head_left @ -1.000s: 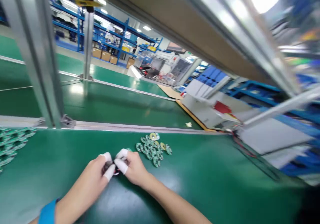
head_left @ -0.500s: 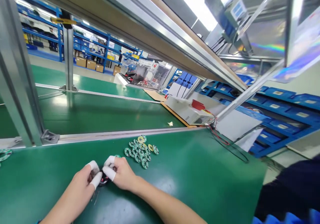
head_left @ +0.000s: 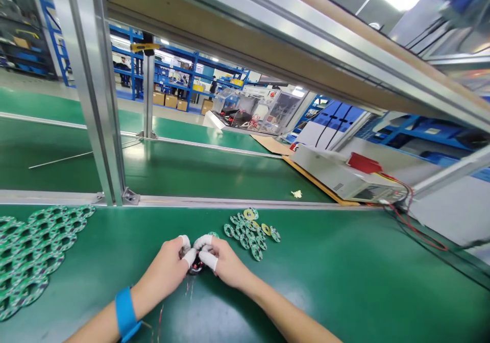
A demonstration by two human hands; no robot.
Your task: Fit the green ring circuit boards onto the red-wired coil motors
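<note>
View swung left; left hand [head_left: 173, 261] and right hand [head_left: 225, 262] both pinching one black part [head_left: 196, 268].

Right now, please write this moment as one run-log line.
left hand: holding dark part; right hand: holding same part; ring pile: right of hands; other rings: left

A round component [head_left: 196, 268] sits between the left hand [head_left: 169, 264] and right hand [head_left: 228, 264], over the counter [head_left: 363, 282]. Circuit-board rings [head_left: 36, 258] lie spread to the left; a ring cluster [head_left: 250, 238] lies right, slightly behind. Farther back right stands an instrument case [head_left: 329, 174].
</note>
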